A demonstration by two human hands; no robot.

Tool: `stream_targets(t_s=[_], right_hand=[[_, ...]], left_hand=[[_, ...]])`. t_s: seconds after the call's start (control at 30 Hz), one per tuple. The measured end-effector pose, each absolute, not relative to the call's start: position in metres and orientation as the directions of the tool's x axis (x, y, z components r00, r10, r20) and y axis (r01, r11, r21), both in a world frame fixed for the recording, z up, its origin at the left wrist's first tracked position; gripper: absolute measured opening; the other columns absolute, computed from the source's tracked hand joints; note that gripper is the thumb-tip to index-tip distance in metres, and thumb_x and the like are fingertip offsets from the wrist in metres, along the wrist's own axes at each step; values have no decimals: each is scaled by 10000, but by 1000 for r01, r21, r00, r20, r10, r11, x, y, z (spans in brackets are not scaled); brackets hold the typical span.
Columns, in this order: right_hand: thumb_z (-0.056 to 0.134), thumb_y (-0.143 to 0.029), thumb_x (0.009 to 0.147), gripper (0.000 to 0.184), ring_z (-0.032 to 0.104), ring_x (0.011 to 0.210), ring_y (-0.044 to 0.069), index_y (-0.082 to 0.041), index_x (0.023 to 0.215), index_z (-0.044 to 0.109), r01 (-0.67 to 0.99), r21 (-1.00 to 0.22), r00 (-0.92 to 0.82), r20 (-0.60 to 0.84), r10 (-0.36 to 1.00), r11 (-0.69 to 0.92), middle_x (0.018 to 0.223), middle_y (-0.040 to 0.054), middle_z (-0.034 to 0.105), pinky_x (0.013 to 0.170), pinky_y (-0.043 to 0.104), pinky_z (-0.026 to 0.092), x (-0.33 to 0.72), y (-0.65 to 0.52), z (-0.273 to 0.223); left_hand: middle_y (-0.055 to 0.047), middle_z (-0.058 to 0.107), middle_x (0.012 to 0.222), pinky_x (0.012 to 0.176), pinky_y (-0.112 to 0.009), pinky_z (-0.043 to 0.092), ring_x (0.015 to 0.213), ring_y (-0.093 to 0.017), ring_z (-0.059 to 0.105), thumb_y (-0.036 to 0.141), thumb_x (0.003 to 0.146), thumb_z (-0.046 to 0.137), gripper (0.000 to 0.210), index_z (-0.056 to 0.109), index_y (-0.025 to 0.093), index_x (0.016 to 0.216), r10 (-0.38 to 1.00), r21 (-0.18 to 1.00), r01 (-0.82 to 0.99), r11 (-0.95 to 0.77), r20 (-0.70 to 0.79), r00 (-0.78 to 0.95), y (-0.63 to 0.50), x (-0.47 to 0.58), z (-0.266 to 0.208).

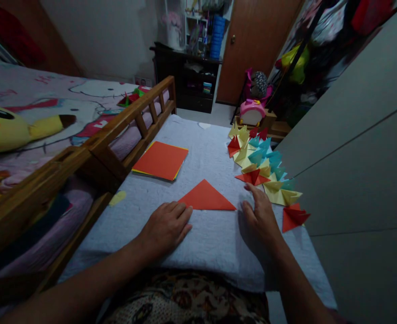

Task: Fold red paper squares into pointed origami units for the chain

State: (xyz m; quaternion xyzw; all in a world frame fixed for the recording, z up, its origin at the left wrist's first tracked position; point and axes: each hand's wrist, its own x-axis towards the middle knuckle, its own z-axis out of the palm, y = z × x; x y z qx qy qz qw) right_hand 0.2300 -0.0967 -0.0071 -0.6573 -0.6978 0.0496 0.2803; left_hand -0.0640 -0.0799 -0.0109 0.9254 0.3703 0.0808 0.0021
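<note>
An orange-red sheet of paper (205,197), folded into a triangle, lies on the cloth with its long edge toward me. My left hand (167,226) rests on the triangle's left corner, fingers laid over it and covering the tip. To the right of the paper, my right hand (259,215) is apart from it, with thumb and index finger spread and nothing between them. Its index fingertip is close to a red folded paper piece (253,177). Behind the triangle on the left is a stack of square coloured paper (161,160), an orange-red sheet on top.
Several yellow, blue and red folded paper pieces (259,155) line the right side of the cloth-covered surface (205,238). Another red folded piece (294,217) sits nearer me. A wooden bed rail (117,128) borders the left; a pale panel (360,180) stands right.
</note>
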Motion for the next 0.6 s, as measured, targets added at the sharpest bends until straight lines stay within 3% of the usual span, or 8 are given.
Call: stream_targets(t_s=[0.1, 0.17, 0.3, 0.47, 0.6], right_hand=[[429, -165, 951, 433, 548, 1215, 248, -198, 1368, 538, 821, -426, -279, 282, 918, 381, 1302, 125, 635, 1054, 465, 429, 197, -107, 2], [431, -140, 955, 425, 550, 1189, 236, -200, 1358, 554, 791, -416, -392, 219, 894, 448, 1312, 116, 627, 1030, 438, 444, 175, -113, 3], [460, -171, 972, 419, 536, 1110, 243, -145, 1382, 544, 841, -340, -402, 129, 906, 421, 1249, 133, 622, 991, 397, 442, 151, -116, -2], [542, -311, 961, 455, 515, 1041, 271, -314, 1416, 524, 905, -218, -363, 57, 930, 366, 1189, 88, 597, 922, 428, 418, 140, -115, 1], [572, -513, 932, 511, 496, 1031, 311, -373, 1420, 515, 922, -145, -355, 50, 933, 359, 1190, 105, 579, 882, 461, 403, 129, -113, 3]], left_hand=[[-119, 637, 1241, 937, -456, 477, 1121, -296, 564, 296, 953, 584, 393, 546, 149, 1316, 657, 69, 656, -751, 174, 734, -78, -55, -10], [-115, 630, 1260, 981, -452, 457, 1147, -294, 551, 317, 955, 590, 423, 532, 143, 1336, 630, 68, 629, -774, 175, 757, -77, -49, -12], [-124, 645, 1210, 976, -433, 474, 1102, -285, 575, 326, 950, 597, 427, 547, 102, 1311, 609, 71, 606, -792, 162, 776, -76, -49, -18], [-124, 660, 1127, 888, -426, 521, 1040, -276, 606, 258, 962, 556, 296, 593, 115, 1219, 648, 79, 647, -759, 188, 738, -78, -70, -15], [-115, 673, 1066, 833, -411, 544, 985, -269, 622, 183, 950, 543, 225, 617, 123, 1153, 673, 40, 681, -732, 197, 712, -80, -85, -13]])
